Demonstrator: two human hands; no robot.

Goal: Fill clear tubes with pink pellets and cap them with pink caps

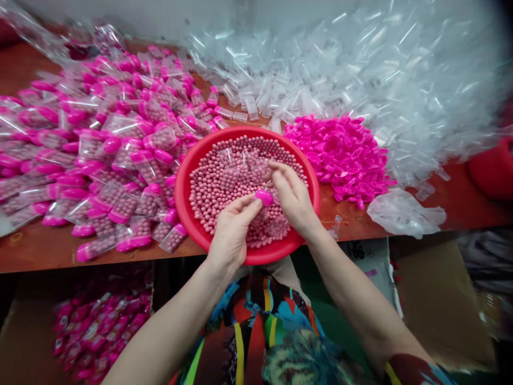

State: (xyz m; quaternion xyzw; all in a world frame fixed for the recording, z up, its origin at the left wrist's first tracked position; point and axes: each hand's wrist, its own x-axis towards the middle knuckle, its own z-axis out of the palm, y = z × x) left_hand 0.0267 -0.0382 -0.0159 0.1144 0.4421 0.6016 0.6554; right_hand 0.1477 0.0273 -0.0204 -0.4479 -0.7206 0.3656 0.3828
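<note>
A red round basin point(188, 184) at the table's front edge holds many small pink beads, with a few clear tubes lying among them. Both hands meet over its near side. My left hand point(231, 235) and my right hand point(292, 198) are closed together on a clear bead-filled tube with a pink cap point(264, 197), the cap pinched between the fingertips. The tube's body is mostly hidden behind the fingers.
A heap of filled pink-capped tubes point(104, 149) covers the table's left. Loose pink caps point(340, 155) lie right of the basin, with a big pile of empty clear tubes point(360, 69) behind. A crumpled plastic bag point(404, 214) sits at front right. A box of filled tubes point(96, 326) stands under the table.
</note>
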